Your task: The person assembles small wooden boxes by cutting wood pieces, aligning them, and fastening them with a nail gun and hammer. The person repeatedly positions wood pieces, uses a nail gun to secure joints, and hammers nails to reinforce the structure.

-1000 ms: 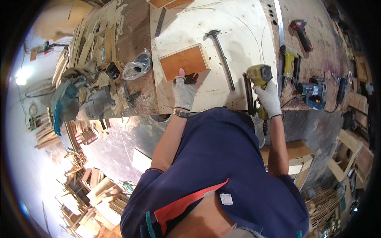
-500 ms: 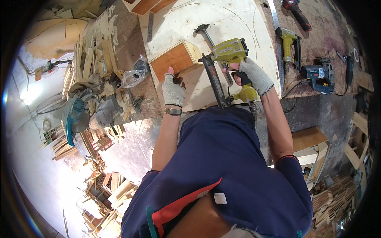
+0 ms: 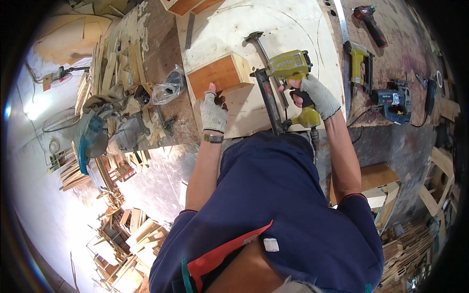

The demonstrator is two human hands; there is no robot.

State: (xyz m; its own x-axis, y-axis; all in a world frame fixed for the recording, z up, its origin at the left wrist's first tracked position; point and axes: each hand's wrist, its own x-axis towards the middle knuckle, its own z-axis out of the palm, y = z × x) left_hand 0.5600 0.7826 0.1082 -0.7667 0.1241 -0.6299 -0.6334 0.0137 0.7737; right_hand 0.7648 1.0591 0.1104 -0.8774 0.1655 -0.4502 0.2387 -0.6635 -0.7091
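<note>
My right hand (image 3: pixel 320 97), in a pale knitted glove with bare fingertips, is wrapped round the grip of a yellow-green and black nail gun (image 3: pixel 288 64). The gun's long black magazine (image 3: pixel 269 102) slants down toward my body, and a hose fitting shows at its lower end. My left hand (image 3: pixel 214 115), gloved the same way, holds the near edge of a small wooden box (image 3: pixel 214 75). Its thumb lies against the brown face; the other fingers curl beside the lower edge, partly in shadow. Behind the nail gun lies a hammer (image 3: pixel 259 43), partly covered by it.
A pale plywood board (image 3: pixel 239 115) lies under the box. To the right are a second nail gun (image 3: pixel 358 63), a jigsaw (image 3: pixel 392 103), a red-black cordless tool (image 3: pixel 371 25) and a long metal ruler (image 3: pixel 343 29). Wood strips, a plastic bag (image 3: pixel 168 90) and a teal saw (image 3: pixel 88 139) are at left.
The view has shifted slightly, so the bench things appear a little farther right and lower. Both hands keep their holds on the box and the nail gun.
</note>
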